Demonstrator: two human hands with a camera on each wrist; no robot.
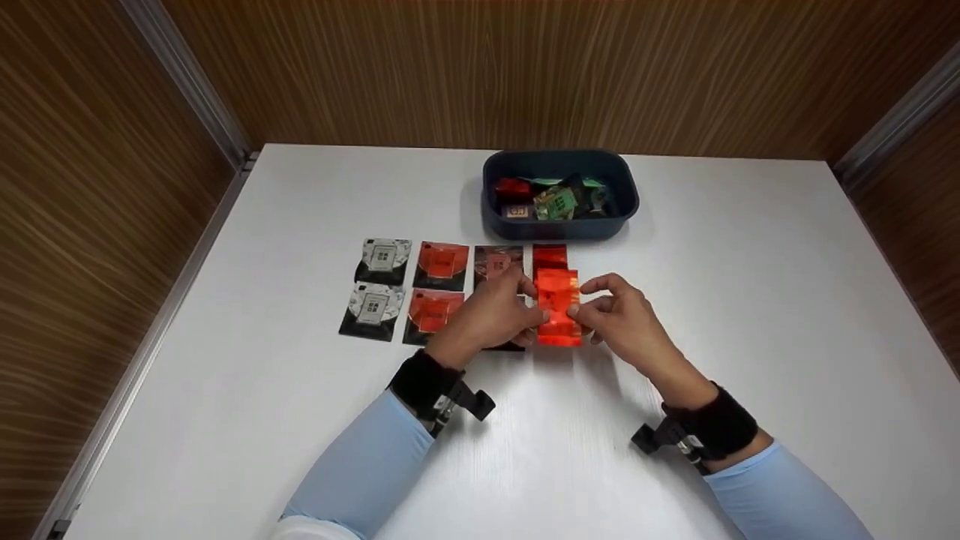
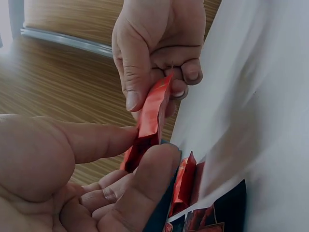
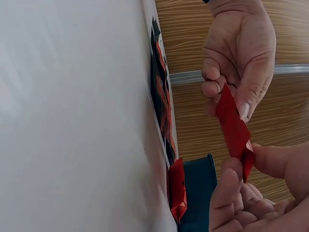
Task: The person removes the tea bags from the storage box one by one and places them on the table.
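Pinched between both hands: red foil packet (image 1: pixel 559 307), left hand (image 1: pixel 491 315) and right hand (image 1: pixel 622 319) gripping opposite edges above white table (image 1: pixel 750 300); printing unreadable.

Tub (image 1: pixel 560 225) behind packet rows (image 1: pixel 439 289) on table (image 1: pixel 750 337)

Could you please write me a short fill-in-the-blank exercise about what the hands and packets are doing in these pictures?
1. The left hand and right hand together pinch a shiny ____ packet.
2. The dark blue tub of mixed packets sits on the ____ table.
3. The packets laid flat beside the hands form ____ rows.

Missing words: red; white; two
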